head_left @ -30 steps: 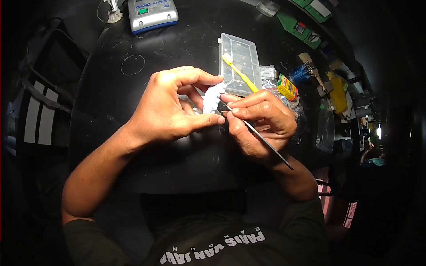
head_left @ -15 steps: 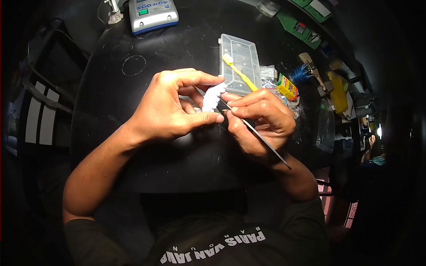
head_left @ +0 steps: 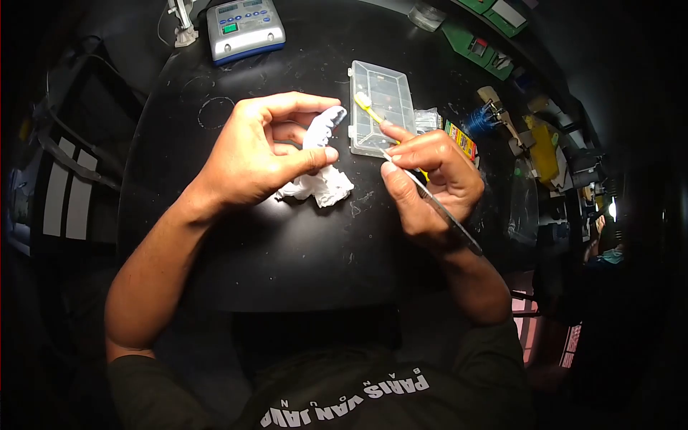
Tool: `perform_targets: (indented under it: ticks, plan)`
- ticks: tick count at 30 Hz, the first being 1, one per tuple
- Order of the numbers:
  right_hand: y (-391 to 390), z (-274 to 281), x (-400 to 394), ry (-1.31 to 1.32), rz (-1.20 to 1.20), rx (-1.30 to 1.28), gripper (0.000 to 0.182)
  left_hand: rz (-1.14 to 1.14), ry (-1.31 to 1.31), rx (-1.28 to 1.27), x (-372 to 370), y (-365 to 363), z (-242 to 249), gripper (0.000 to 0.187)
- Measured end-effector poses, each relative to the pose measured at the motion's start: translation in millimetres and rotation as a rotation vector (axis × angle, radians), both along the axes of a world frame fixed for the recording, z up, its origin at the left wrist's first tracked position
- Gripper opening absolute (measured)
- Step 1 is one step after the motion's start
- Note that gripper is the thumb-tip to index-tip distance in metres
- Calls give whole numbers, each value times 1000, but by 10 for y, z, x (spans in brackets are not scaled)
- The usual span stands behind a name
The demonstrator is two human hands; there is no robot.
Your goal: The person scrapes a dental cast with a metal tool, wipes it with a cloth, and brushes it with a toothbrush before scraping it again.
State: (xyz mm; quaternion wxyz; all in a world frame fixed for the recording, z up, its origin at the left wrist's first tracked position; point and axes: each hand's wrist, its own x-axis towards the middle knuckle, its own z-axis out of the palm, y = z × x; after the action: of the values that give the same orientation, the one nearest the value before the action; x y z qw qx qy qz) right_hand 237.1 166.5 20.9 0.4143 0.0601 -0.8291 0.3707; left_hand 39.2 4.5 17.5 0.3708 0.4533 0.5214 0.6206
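My left hand (head_left: 247,150) is closed on a white dental cast (head_left: 319,132), gripped between the thumb below and the fingertips above, with a row of teeth visible. Fingers cover part of its far side. A crumpled white tissue (head_left: 328,188) lies on the table just below that thumb. To the right, my right hand (head_left: 438,179) pinches a thin metal dental carver (head_left: 457,228) like a pen, its upper end pointing at the cast but apart from it. Beyond this hand, a yellow toothbrush (head_left: 364,102) rests on a clear plastic box (head_left: 385,80), partly hidden by the fingers.
A grey and blue device with buttons (head_left: 246,32) stands at the far left of the black table (head_left: 287,251). Behind my right hand are a yellow and green small box (head_left: 461,140) and plastic packets. Blue wire (head_left: 481,120) and green boxes (head_left: 473,46) line the right side.
The left hand has drawn the cast left and slightly up, tilting it. My right hand has pulled the carver away to the right. The white tissue now shows more fully.
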Motion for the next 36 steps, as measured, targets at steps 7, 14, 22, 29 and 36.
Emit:
perform_targets:
  ticks: [7, 14, 22, 29, 36]
  plan:
    - [236, 22, 40, -11, -226, -1, 15, 130, 45, -26, -100, 22, -51, 56]
    - [173, 61, -54, -52, -475, 124, 23, 115, 57, -13, -104, 34, -99, 57]
    - [235, -64, -38, -362, -596, 323, 13, 76, 35, -39, -76, 24, -74, 60]
    - [254, -75, -76, -449, -615, 336, 16, 29, -10, -50, -35, -2, -29, 64]
    - [98, 71, -74, -325, -388, 63, 10, 12, -83, -72, -6, -8, -8, 64]
